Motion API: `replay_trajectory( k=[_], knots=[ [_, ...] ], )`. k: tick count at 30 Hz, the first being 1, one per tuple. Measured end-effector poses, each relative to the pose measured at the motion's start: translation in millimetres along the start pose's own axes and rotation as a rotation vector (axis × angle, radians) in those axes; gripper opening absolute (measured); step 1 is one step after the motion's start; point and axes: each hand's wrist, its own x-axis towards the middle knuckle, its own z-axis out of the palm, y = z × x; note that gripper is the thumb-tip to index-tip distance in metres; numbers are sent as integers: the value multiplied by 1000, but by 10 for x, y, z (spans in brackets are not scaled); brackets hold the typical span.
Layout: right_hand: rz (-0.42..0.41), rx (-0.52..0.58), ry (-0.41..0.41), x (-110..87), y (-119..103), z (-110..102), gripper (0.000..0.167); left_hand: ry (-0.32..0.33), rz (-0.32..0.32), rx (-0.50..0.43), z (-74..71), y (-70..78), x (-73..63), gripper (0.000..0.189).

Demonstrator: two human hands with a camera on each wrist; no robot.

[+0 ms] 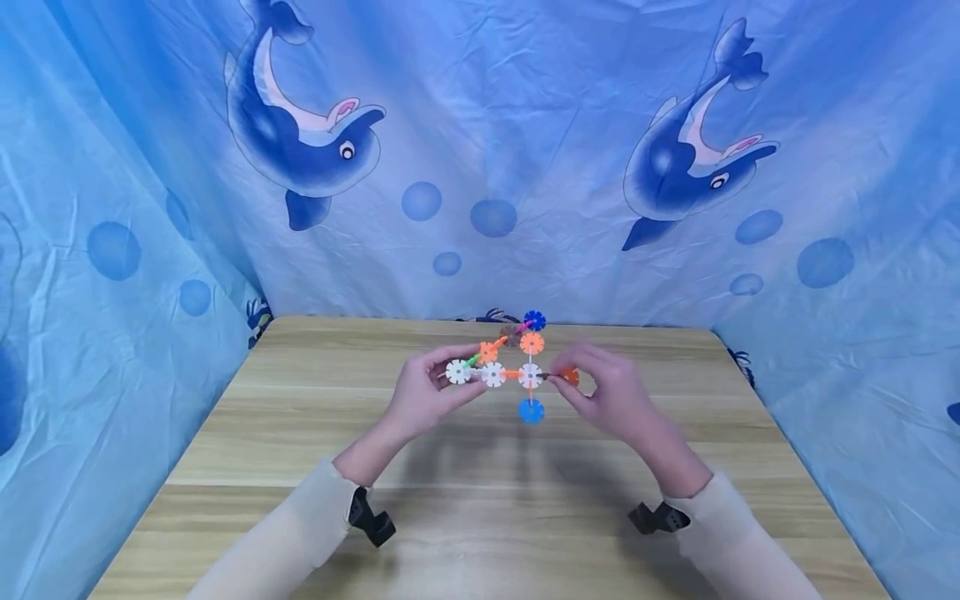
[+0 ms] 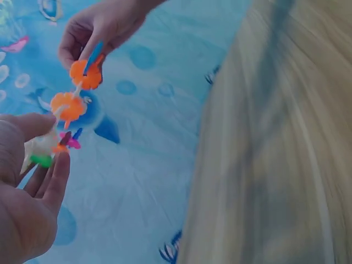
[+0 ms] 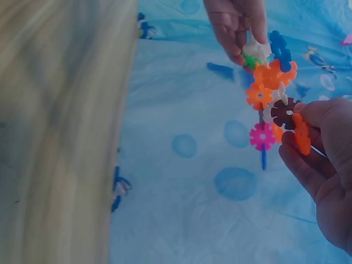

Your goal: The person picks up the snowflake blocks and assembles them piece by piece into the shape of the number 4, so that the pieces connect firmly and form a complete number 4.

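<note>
Both hands hold up a joined build of notched plastic snowflake discs above the table. My left hand grips its left end, thumb and fingers around a white disc. From there one row runs right to another white disc, with an orange disc above it and a blue disc below. A second branch slants up through a brown disc to a dark blue disc. At the right end, my right hand pinches a dark brown disc and an orange disc.
Below the hands is a wood-grain table. A blue curtain printed with dolphins surrounds its back and sides. Each wrist carries a black camera, such as the left wrist camera beside the pale sleeve.
</note>
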Motion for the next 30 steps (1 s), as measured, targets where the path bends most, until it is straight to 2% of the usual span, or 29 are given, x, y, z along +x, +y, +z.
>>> replay_trajectory(
  k=[2, 5, 8, 14, 19, 24, 30],
  knots=[
    [12, -9, -28, -47, 29, 47, 4, -18, -2, 70, -17, -63, -11, 46],
    [34, -28, -79, -123, 62, 123, 11, -32, -23, 152, -30, -167, -35, 40],
    [65, -44, -132, -210, 84, 219, 15, -63, -41, 189, -46, -276, -58, 36],
    [172, -28, -236, -368, 143, 426, 13, -142, -5, 233, -66, -516, -45, 35],
    [286, 3, -330, -460, 175, 555, 14, -177, -73, 312, -29, -695, -49, 36],
    [412, 27, -413, -519, 188, 655, 13, -196, -146, 345, 7, -799, -67, 38],
    [486, 65, -443, -571, 217, 757, 10, -193, -141, 363, 4, -852, -56, 38]
  ],
)
